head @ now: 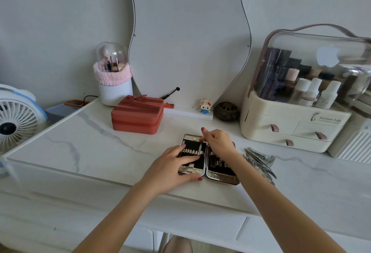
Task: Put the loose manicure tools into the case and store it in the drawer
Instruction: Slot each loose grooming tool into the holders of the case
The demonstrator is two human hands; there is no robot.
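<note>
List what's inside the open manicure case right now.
The manicure case lies open with black lining and rows of elastic loops. The right hand pinches a thin tool at the hinge; the left hand presses the left half. Both hands cover several slots. Loose tools remain outside.

Red zipped box [137, 114], white fan [15, 119], cosmetics organiser [297, 116], wavy mirror [188, 37], perhaps a brush holder [114, 76].

right hand [218, 144] hiding case [222, 176] slots, fan [18, 118] cut off left

white marble vanity top [84, 152] carries open case [221, 175], loose tools [259, 160], pink box [137, 115].
</note>
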